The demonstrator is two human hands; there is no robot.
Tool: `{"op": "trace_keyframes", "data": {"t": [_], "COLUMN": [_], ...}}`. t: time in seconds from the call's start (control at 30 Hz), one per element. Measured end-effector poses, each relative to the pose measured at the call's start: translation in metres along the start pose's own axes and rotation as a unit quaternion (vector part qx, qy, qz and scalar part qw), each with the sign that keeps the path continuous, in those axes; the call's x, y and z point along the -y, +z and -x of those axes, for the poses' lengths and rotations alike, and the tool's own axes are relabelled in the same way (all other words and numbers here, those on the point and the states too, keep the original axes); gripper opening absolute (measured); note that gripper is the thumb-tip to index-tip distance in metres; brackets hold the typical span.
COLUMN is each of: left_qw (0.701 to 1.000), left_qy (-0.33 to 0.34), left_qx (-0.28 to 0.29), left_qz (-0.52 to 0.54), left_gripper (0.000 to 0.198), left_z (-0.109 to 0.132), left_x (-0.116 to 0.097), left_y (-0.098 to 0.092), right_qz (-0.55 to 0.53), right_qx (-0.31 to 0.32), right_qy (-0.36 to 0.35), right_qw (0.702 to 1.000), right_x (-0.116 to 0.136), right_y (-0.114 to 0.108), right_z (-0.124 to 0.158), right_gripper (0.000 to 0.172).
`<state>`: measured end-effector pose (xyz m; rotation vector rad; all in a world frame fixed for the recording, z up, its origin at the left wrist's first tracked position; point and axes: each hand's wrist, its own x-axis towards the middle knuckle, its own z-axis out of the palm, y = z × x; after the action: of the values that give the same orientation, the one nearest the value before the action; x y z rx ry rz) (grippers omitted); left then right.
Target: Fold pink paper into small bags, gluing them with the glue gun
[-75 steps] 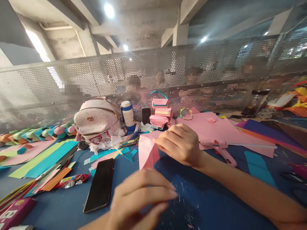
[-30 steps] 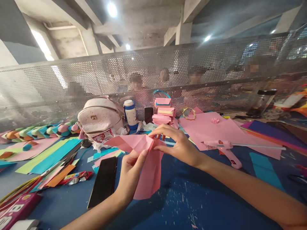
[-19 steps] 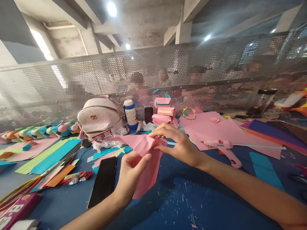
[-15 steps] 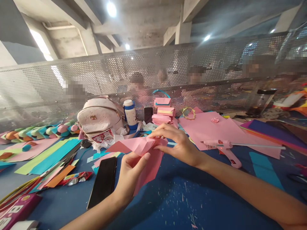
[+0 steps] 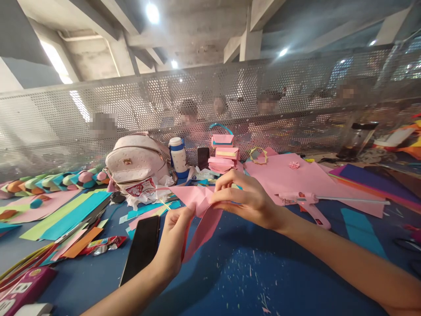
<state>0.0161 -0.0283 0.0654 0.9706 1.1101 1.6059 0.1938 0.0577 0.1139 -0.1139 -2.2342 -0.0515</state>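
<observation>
A pink sheet of paper (image 5: 204, 219), partly folded, is held up above the blue table (image 5: 250, 281) between both my hands. My left hand (image 5: 173, 243) pinches its lower left edge from below, fingers closed on the paper. My right hand (image 5: 245, 197) grips the upper right part, thumb and fingers pressed on a fold. A black phone (image 5: 140, 249) lies face up just left of my left hand.
A pink glue gun (image 5: 307, 205) lies right of my right hand on a large pink sheet (image 5: 292, 177). A pale backpack (image 5: 134, 163), a bottle (image 5: 179, 156) and stacked pink paper boxes (image 5: 223, 157) stand behind. Coloured paper strips (image 5: 62, 217) cover the left. People sit beyond the mesh screen (image 5: 131, 109).
The paper was lifted off the table and both hands took hold of it. Since then the hands have drawn it narrower, the right hand closing down on the fold.
</observation>
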Motion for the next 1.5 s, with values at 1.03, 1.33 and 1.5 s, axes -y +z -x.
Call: {"op": "trace_keyframes", "data": {"t": [1.03, 1.33, 1.5], "left_qw": [0.972, 0.957, 0.938], "left_qy": [0.053, 0.079, 0.095], "left_qx": [0.107, 0.119, 0.15], "left_qz": [-0.204, -0.252, -0.299], "left_gripper": [0.053, 0.019, 0.023], "left_z": [0.0, -0.005, -0.014], "left_x": [-0.009, -0.019, -0.023], "left_y": [0.004, 0.0, -0.014], "right_qz": [0.06, -0.036, -0.129], "right_qx": [0.152, 0.111, 0.075], "right_qy": [0.038, 0.116, 0.186], "right_qw": [0.986, 0.986, 0.971], "right_x": [0.006, 0.0, -0.003], "right_y": [-0.015, -0.012, -0.011], "right_z": [-0.008, -0.004, -0.003], "right_gripper": [0.013, 0.02, 0.016]}}
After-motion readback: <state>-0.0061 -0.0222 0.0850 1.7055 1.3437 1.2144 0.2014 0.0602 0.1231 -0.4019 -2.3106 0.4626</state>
